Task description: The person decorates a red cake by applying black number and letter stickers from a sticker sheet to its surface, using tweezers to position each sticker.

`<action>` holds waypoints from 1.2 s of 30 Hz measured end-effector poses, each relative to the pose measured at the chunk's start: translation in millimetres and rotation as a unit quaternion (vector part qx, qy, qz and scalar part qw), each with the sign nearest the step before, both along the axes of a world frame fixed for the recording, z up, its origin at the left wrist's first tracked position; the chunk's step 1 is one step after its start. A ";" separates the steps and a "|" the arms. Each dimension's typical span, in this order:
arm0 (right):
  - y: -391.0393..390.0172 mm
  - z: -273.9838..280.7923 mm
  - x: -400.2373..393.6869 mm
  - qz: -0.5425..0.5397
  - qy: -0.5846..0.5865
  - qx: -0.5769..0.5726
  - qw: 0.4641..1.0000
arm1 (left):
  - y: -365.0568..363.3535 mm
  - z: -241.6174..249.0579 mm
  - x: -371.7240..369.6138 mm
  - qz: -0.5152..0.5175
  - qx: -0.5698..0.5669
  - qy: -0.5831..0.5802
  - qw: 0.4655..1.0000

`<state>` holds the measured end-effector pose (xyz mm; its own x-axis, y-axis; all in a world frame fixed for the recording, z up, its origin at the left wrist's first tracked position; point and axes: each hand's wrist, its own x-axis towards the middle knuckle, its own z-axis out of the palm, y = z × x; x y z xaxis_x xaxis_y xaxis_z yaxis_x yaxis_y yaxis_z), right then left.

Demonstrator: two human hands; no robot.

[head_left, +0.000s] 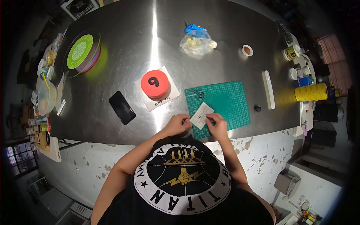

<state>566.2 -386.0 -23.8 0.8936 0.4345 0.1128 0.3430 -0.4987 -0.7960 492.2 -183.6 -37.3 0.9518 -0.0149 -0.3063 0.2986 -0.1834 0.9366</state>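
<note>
A pale letter mould (203,109) with rows of raised or sunken characters lies tilted over the near left part of a green cutting mat (232,105). One small dark spot shows in the middle of the mould. My left hand (177,125) is closed, its fingertips at the mould's left corner. The thumb and fingers of my right hand (218,126) pinch together at its right side. A round black piece (201,95) sits on the mat beyond. To the left, a red cake (154,88) topped with a black numeral stands on a white board (168,98) with small dark letters along its edge.
A black phone (122,107) lies left of the cake. Green and purple discs (80,50) are stacked at far left. Plastic bags (197,41) and a small white dish (247,50) are farther back. A white bar (269,90) and a small black object (257,108) lie right.
</note>
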 end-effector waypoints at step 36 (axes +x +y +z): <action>-1.7 -11.5 1.2 0.052 0.009 0.081 0.995 | -52.5 -10.8 24.0 0.128 -0.088 0.005 0.988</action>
<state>567.4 -387.7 -35.3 0.8474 0.5016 0.1739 0.3711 -0.3254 -0.8697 516.2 -236.1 -48.2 0.9283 0.1710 -0.3303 0.3238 0.0654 0.9439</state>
